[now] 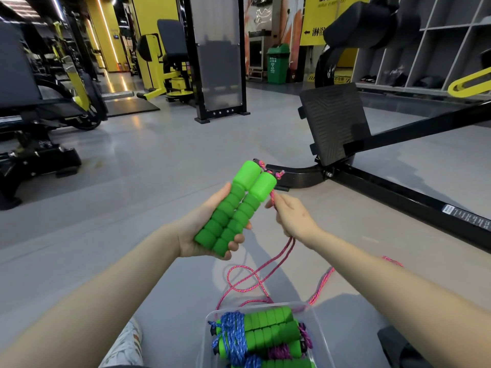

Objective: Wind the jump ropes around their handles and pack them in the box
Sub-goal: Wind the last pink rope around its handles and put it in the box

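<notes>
My left hand (192, 231) grips 2 green handles (236, 205) together as a core; my right hand (295, 219) pinches the pink rope (277, 261) for winding.

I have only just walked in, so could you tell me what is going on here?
A person is packing jump ropes. The left hand grips two green handles side by side, and the right hand pinches the pink rope just beside their caps. That rope is not wound yet; most of it lies loose on the floor. The clear box nearby holds wound ropes.
</notes>
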Tool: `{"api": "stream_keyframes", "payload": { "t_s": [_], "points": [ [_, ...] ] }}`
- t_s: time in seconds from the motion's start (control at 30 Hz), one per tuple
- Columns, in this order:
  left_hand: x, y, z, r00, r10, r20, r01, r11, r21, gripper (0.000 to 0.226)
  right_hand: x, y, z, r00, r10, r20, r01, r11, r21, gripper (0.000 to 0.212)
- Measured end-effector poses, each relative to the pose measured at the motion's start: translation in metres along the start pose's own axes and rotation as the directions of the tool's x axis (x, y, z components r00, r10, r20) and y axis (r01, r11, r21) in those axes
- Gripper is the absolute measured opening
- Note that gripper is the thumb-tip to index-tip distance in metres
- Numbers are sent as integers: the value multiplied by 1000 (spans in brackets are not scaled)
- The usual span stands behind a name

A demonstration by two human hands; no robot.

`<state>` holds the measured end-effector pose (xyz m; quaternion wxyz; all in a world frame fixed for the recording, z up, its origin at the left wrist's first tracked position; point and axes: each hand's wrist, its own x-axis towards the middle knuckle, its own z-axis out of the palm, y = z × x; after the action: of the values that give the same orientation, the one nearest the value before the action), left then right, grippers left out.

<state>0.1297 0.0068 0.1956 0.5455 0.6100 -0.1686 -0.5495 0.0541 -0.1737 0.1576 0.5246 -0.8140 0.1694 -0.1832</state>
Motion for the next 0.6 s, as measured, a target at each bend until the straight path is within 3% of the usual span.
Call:
{"api": "stream_keyframes", "payload": {
  "t_s": [0.07, 0.23, 0.37, 0.47, 0.6],
  "points": [
    [4, -2, -3, 995, 28, -99, -27, 1000, 5, 81, -2, -8, 4, 998, -6, 58, 13, 993, -115, 31],
    [8, -7, -8, 962, 64, -266, -17, 985, 173, 77, -7, -28, -4, 939, 135, 316, -75, 978, -194, 7],
    [10, -7, -4, 915, 94, -392, 20, 961, 276, 73, -10, -36, -10, 862, 240, 447, -113, 950, -292, 11],
    [13, -9, -2, 849, 168, -501, 110, 872, 477, 69, -12, -45, -18, 824, 274, 496, -26, 893, -450, 13],
    [13, -8, 2, 832, 255, -492, 221, 662, 716, 72, -11, -56, -28, 883, 164, 439, 184, 741, -646, 21]
  ]
}}
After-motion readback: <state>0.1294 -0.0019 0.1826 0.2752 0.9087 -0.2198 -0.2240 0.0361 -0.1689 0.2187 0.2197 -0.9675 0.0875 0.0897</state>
